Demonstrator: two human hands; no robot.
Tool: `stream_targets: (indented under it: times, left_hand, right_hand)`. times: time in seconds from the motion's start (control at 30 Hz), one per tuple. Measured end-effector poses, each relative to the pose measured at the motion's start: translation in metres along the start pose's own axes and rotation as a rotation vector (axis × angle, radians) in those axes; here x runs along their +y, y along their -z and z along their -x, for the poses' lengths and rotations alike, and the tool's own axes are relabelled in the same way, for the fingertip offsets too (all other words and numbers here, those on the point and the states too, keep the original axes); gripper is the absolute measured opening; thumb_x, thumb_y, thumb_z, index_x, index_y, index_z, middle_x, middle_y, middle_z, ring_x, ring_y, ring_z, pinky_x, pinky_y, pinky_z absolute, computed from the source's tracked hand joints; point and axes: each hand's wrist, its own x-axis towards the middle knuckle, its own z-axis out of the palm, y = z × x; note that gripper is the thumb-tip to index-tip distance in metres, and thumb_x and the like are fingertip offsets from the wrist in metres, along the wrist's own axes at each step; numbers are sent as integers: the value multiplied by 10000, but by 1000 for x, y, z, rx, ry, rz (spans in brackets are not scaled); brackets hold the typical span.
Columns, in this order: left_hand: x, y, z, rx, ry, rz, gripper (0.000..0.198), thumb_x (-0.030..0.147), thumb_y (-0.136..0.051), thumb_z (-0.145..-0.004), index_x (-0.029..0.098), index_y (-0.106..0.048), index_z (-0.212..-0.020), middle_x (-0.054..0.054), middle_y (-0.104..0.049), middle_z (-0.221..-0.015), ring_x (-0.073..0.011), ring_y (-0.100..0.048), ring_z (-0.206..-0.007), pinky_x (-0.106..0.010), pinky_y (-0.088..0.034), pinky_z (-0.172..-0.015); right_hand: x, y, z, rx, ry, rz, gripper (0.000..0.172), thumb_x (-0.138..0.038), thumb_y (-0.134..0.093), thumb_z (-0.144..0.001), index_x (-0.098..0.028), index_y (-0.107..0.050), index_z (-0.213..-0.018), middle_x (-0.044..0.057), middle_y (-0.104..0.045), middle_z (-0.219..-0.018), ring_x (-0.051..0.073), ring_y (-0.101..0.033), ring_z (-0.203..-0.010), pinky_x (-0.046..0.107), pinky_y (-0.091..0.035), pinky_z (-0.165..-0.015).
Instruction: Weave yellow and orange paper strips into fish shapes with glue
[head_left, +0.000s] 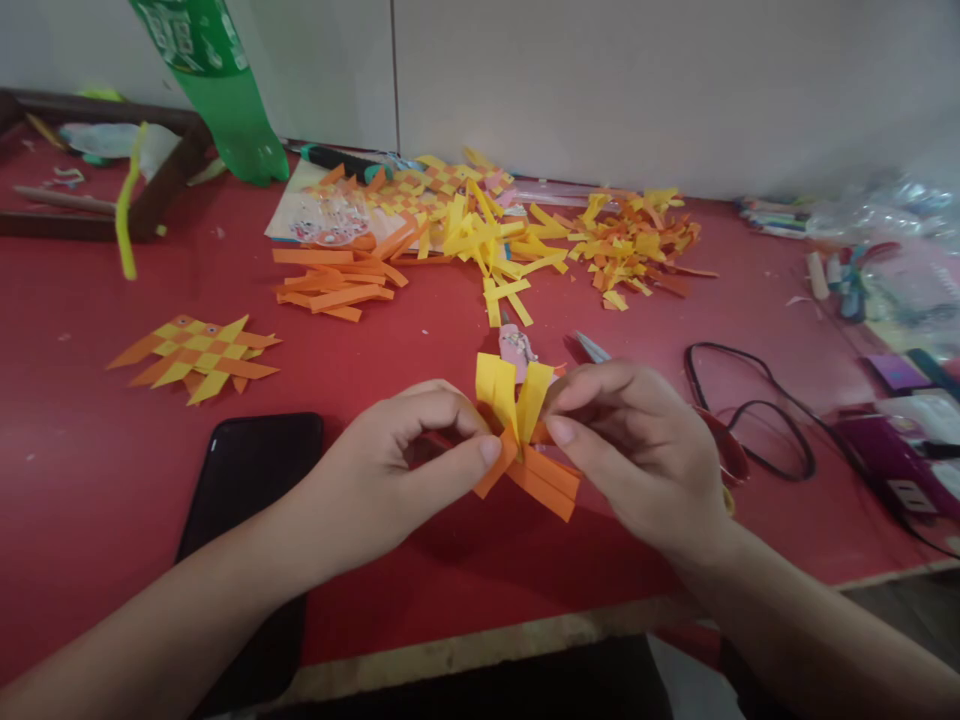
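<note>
My left hand and my right hand meet over the red table, both pinching a small woven bundle of yellow and orange paper strips. Yellow strips stick up from it and orange ones fan down to the right. My left thumb and fingers press its left side, my right fingers hold its right side. A finished yellow-and-orange woven piece lies flat at the left.
A black phone lies under my left forearm. Loose orange strips, yellow strips and mixed scraps lie behind. Scissors sit by my right hand, beside a black cable. A green bottle stands at the back left.
</note>
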Motion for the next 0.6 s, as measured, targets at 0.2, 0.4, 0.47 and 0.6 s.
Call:
stream_targets:
  times: [0.2, 0.4, 0.47, 0.6]
  left_hand:
    - [-4, 0, -1, 125, -93, -66, 104, 258, -670, -830, 212, -681, -738, -31, -628, -895, -178, -593, -999, -244, -501, -798]
    - [3, 2, 0, 38, -38, -2, 167, 249, -643, -870, 194, -653, -712, 4, -670, -807, -99, -589, -676, -204, -474, -619]
    - [4, 3, 0, 48, -43, -7, 186, 241, -632, -876, 192, -648, -698, 14, -657, -756, -93, -577, -650, -199, -464, -601]
    - [2, 4, 0, 162, -69, -10, 156, 220, -635, -872, 198, -647, -718, 21, -658, -762, -95, -589, -684, -188, -478, -629]
  right_hand:
    - [1, 1, 2, 40, 45, 0, 153, -87, -625, -869, -233, -603, -905, -17, -631, -839, 84, -655, -708, 187, -559, -606]
    - [1, 3, 2, 36, 58, -24, 140, -118, -654, -873, -245, -606, -907, -14, -640, -819, 106, -651, -725, 224, -563, -626]
    - [3, 6, 0, 39, 48, 26, 124, -142, -648, -879, -248, -597, -917, -4, -652, -842, 119, -663, -746, 237, -574, -642]
    - [10, 22, -5, -79, 89, 385, 228, -135, -557, -869, -249, -572, -1066, 61, -667, -1026, 207, -678, -973, 357, -595, -833]
